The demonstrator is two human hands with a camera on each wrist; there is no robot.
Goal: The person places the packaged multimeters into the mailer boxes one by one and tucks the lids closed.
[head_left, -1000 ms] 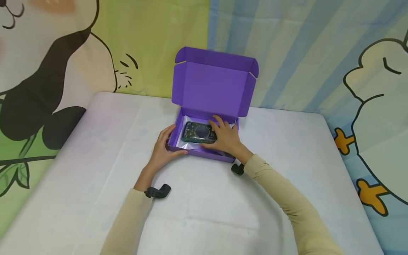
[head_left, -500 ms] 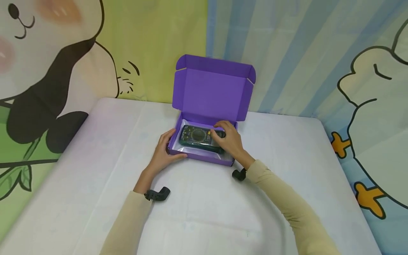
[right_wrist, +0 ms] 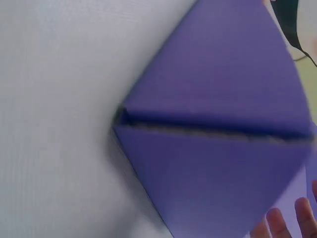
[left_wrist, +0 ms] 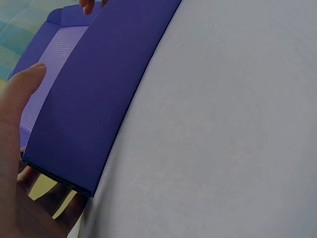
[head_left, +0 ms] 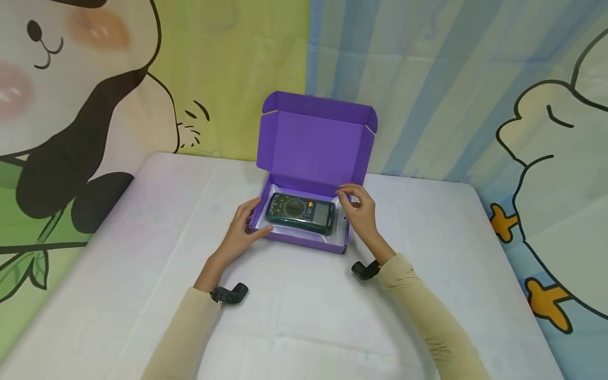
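Note:
A purple cardboard box [head_left: 304, 243] stands on the white table with its lid [head_left: 315, 140] raised at the back. Inside lies a dark green multimeter [head_left: 287, 207], dial to the left and screen to the right, with clear shiny plastic around it. My left hand [head_left: 236, 229] holds the box's front left corner; in the left wrist view its thumb [left_wrist: 32, 77] lies over the rim while the fingers reach around the end wall. Above the box's right rim is my right hand [head_left: 363, 214], bent fingers off the multimeter. Its fingertips [right_wrist: 303, 208] show spread in the right wrist view.
The white tabletop [head_left: 304, 316] spreads around the box on both sides and toward me. A printed cloth [head_left: 228, 79] with cartoon animals hangs behind the table, close to the lid. Each wrist carries a black camera [head_left: 233, 293].
My right hand has come off the multimeter and moved right to the box's edge, leaving the screen end uncovered. The left hand stays at the corner. The head view has shifted slightly.

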